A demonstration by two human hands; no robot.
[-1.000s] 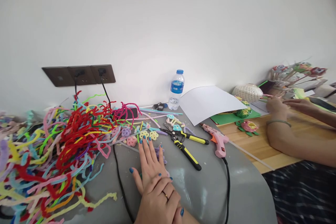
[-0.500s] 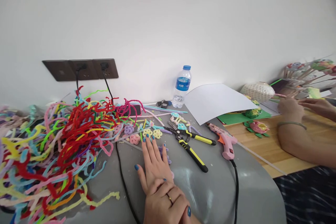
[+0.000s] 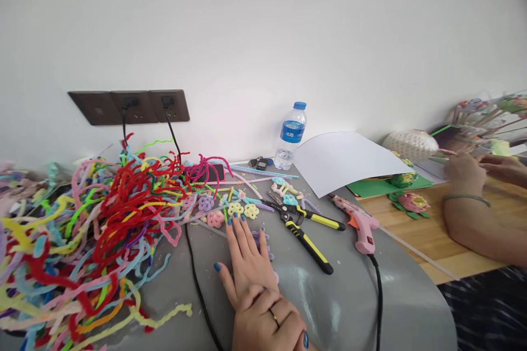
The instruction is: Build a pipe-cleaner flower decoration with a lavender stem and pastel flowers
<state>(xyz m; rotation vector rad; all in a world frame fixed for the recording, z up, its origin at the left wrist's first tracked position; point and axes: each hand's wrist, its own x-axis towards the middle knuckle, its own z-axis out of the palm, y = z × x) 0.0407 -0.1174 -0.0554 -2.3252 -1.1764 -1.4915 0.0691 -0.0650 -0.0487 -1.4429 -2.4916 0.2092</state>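
Note:
My right hand (image 3: 251,263) lies flat, palm down, on the grey table, its fingers spread and holding nothing. My left hand (image 3: 267,318), with a ring on it, is wrapped over my right wrist. At the right fingertips are yellow pipe-cleaner flowers (image 3: 236,209) and a pink pipe-cleaner flower (image 3: 216,219). Purple pipe-cleaner pieces (image 3: 265,244) show beside my little finger, partly covered by the hand. Yellow-and-black pliers (image 3: 307,244) lie with handles apart to the right, and beyond them is a pink hot glue gun (image 3: 364,227).
A tangled heap of pipe cleaners (image 3: 123,225) covers the left side, with a black cord (image 3: 193,269) beside it. At the back stand a water bottle (image 3: 291,137) and white paper (image 3: 349,162). Another person's arm (image 3: 473,219) works at the wooden table on the right.
The view has shifted, so the table items and both my hands sit a little further right in the picture. My hands keep the same pose. The other person's hands stay close together.

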